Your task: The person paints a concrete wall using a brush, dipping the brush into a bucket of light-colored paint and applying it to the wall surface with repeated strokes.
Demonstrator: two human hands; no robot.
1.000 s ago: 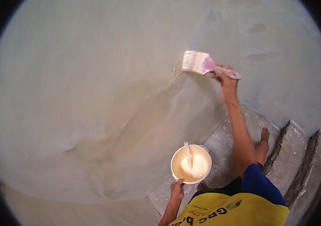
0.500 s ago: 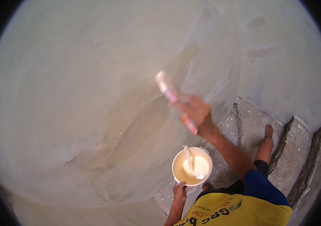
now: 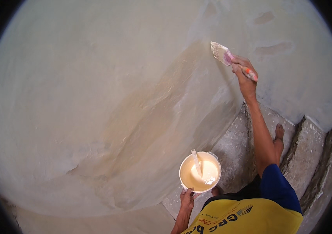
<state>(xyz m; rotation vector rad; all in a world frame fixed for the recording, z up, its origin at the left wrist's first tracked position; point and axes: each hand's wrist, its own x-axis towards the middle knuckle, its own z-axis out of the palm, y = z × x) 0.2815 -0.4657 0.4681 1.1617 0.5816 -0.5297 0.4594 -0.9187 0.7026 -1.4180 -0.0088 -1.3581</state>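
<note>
A flat paintbrush (image 3: 221, 53) with pale, coated bristles and a paint-smeared handle is gripped in my right hand (image 3: 245, 73), held up and to the right. Its bristles are at the wall (image 3: 76, 78); whether they touch it I cannot tell. Around the brush the wall carries a darker, damp-looking diagonal band. My left hand (image 3: 187, 198) holds a round white bucket (image 3: 181, 177) by its lower rim, in front of my body. Cream-coloured liquid (image 3: 193, 179) fills part of the bucket, and a pale flat stick (image 3: 196, 162) leans in it.
Rough concrete steps (image 3: 304, 152) spattered with white rise along the right side. One bare foot (image 3: 279, 132) rests on a step; part of another shows beside the bucket. Two brownish patches (image 3: 274, 48) mark the upper right wall.
My right hand has swung the paintbrush up and to the right along the wall. The bucket in my left hand has hardly shifted.
</note>
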